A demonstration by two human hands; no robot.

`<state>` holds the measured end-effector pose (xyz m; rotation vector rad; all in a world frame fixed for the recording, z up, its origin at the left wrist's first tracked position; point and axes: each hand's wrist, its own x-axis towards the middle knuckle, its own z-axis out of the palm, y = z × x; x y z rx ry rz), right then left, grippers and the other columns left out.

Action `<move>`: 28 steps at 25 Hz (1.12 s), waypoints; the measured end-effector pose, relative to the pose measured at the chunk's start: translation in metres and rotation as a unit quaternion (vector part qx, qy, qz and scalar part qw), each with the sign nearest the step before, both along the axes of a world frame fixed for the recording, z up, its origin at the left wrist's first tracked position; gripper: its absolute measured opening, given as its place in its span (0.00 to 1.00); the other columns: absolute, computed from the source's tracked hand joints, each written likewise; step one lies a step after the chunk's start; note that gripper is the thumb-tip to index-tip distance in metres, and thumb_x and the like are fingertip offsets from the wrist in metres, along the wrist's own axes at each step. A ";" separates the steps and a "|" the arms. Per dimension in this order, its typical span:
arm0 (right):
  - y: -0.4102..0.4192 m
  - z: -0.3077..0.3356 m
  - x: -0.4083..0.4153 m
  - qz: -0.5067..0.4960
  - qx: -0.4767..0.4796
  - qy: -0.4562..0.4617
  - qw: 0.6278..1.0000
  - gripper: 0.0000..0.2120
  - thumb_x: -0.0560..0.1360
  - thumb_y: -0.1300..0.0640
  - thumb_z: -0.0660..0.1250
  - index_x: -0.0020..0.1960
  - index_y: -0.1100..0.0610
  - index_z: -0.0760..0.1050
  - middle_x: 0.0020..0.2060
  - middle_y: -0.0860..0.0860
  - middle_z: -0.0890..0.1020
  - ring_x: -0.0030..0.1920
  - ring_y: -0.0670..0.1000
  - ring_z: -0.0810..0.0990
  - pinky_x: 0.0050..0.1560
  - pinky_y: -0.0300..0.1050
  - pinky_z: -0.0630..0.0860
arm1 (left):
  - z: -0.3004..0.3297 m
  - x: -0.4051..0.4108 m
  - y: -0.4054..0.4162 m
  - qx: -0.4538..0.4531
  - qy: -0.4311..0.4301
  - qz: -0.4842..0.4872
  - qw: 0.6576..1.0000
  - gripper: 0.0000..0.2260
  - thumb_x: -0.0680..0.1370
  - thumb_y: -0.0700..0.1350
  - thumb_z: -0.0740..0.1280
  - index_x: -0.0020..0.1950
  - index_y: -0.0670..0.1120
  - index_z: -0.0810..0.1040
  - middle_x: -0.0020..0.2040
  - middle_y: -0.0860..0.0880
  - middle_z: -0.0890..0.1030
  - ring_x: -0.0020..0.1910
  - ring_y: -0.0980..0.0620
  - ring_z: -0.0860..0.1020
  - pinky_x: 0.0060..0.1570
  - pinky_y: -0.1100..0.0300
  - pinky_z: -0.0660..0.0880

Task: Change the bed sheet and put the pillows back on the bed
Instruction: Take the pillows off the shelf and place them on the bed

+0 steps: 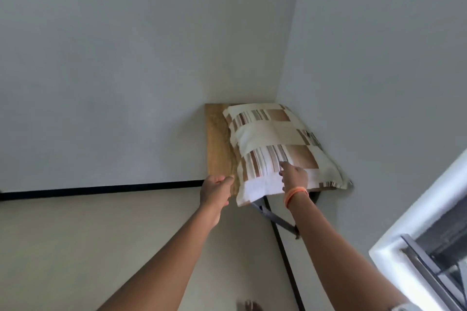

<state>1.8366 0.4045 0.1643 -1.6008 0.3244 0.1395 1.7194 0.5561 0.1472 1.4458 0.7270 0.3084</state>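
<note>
A pillow (275, 144) in a cream case with brown and grey striped patches lies on a wooden shelf (217, 144) high in the corner of the room. Its front end hangs over the shelf's edge. My right hand (294, 175), with an orange band on the wrist, rests flat against the pillow's front part, fingers stretched out. My left hand (216, 190) is at the pillow's front left corner by the shelf edge, fingers curled. Whether it grips the cloth is unclear. No bed or sheet is in view.
A dark metal bracket (274, 217) holds the shelf from below. Pale walls meet at the corner, with a black stripe (101, 188) running along them. A white window frame with grey bars (429, 255) juts in at the lower right.
</note>
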 end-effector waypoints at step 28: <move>0.034 -0.088 0.372 0.128 -0.202 0.108 0.965 0.53 0.55 0.29 0.76 0.70 0.58 0.67 0.64 0.56 0.77 0.61 0.60 0.77 0.63 0.58 0.73 | -0.053 0.311 0.068 -0.086 0.090 0.102 0.987 0.26 0.69 0.42 0.79 0.64 0.43 0.74 0.57 0.46 0.81 0.52 0.47 0.80 0.41 0.60 0.76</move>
